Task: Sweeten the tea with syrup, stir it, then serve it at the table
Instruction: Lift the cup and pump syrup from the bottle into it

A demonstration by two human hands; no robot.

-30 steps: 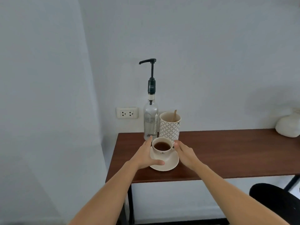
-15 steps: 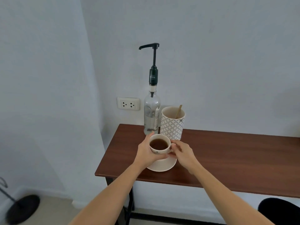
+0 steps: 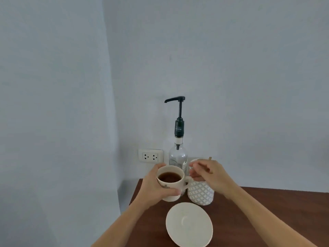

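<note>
A white cup of dark tea (image 3: 170,180) is lifted off its white saucer (image 3: 189,224), which lies bare on the brown table (image 3: 258,207). My left hand (image 3: 154,186) wraps the cup's left side. My right hand (image 3: 208,172) pinches the cup's handle. Behind the cup stands a clear syrup bottle (image 3: 178,158) with a tall black pump; its spout points left, well above the cup. A patterned white holder (image 3: 201,193) with a wooden stick (image 3: 210,158) in it stands to the right, partly hidden by my right hand.
A white wall socket (image 3: 150,156) sits on the wall left of the bottle. Pale walls meet in a corner at the left. The table's left edge runs just left of my left wrist.
Both hands closed on the cup and raised it off the saucer toward the bottle. The camera has come closer and tilted, so the table sits lower in view.
</note>
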